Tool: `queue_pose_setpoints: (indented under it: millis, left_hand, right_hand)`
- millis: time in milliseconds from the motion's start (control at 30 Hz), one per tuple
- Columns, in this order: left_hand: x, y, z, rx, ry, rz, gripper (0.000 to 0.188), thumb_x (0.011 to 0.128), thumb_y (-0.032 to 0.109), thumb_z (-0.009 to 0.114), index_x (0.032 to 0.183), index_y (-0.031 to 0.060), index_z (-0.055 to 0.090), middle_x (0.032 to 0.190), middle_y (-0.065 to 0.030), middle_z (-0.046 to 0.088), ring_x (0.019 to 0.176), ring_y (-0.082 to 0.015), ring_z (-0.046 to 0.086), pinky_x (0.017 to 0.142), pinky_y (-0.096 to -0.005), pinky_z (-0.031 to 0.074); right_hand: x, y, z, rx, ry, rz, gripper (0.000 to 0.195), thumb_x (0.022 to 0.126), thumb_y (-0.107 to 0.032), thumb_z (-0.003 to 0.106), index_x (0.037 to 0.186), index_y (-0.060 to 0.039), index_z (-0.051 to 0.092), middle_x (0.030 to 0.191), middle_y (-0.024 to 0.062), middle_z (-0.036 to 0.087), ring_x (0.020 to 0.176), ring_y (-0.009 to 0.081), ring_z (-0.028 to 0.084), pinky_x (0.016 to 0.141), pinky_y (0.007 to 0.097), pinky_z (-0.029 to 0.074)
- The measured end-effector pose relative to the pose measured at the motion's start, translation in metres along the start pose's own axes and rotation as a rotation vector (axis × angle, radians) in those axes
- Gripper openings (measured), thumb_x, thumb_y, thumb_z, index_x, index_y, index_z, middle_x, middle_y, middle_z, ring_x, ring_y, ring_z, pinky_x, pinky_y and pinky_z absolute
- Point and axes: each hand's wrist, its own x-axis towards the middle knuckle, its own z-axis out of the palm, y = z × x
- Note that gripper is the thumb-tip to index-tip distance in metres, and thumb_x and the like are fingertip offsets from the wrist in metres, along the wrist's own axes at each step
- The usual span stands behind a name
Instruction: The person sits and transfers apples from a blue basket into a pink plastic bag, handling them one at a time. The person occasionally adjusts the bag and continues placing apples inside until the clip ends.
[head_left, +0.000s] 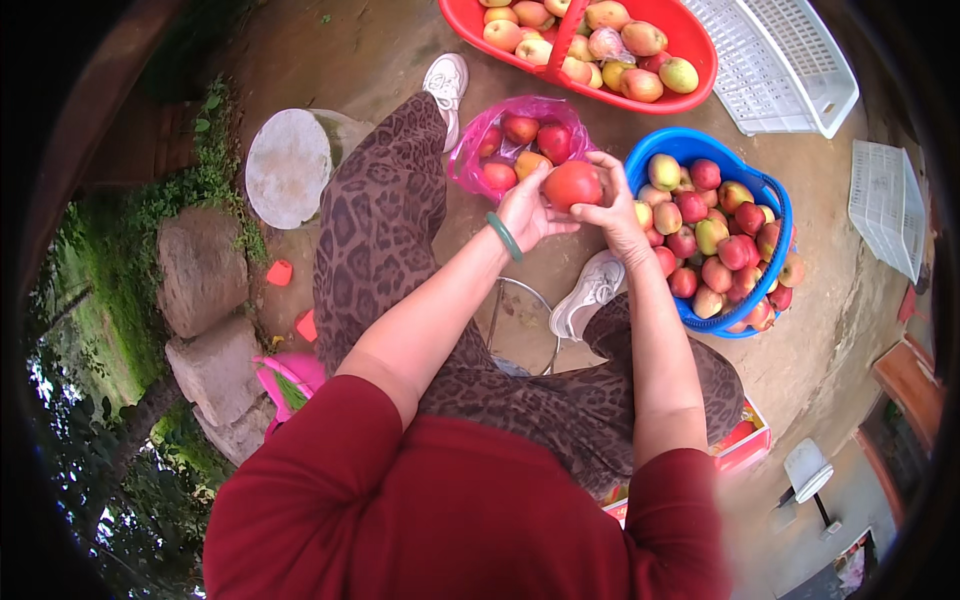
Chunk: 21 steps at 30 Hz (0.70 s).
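Note:
Both my hands hold one red apple just in front of a pink plastic bag. My left hand, with a green bangle at its wrist, supports the apple from the left. The fingers and thumb of my right hand grip its right side. The open pink plastic bag stands on the ground between my feet, with several red and orange apples inside. To the right, a blue basket is heaped with red and yellow-green apples.
A red basket of apples, one in clear wrap, stands ahead. White plastic crates lie at the far right. A round stone block is on the left, near large stones. Beside my right leg sits a printed box.

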Motion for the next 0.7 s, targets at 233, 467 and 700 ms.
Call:
queue_pose_setpoints:
  millis: [233,467,700]
  left_hand:
    - [0.005,-0.029,-0.04,-0.003,0.172,0.008,0.044,0.085,0.031,0.056,0.121,0.0104,0.043,0.118,-0.009,0.052,0.103,-0.0232,0.056,0.083,-0.0396,0.05]
    - [0.016,-0.028,-0.059,0.192,0.154,0.073,0.041,0.079,0.022,0.065,0.112,0.0092,0.044,0.113,-0.009,0.051,0.101,-0.0226,0.056,0.084,-0.0424,0.05]
    - [0.036,-0.01,-0.071,0.056,0.181,0.039,0.047,0.075,0.024,0.071,0.112,0.0102,0.046,0.108,-0.0071,0.055,0.098,-0.0194,0.057,0.083,-0.0408,0.049]
  right_hand:
    - [-0.013,0.044,0.007,-0.1,-0.092,0.149,0.078,0.056,-0.008,0.074,0.125,-0.0109,0.039,0.12,0.0086,0.046,0.113,0.0209,0.045,0.099,0.0327,0.035]
    - [-0.003,0.069,0.004,0.021,-0.113,0.258,0.06,0.073,-0.018,0.061,0.128,-0.0095,0.039,0.123,0.0093,0.044,0.117,0.0208,0.041,0.101,0.0328,0.03]
    - [0.036,0.097,-0.017,-0.016,0.21,0.355,0.04,0.085,-0.016,0.049,0.123,-0.0065,0.045,0.11,0.0134,0.057,0.098,0.0264,0.057,0.086,0.0364,0.044]
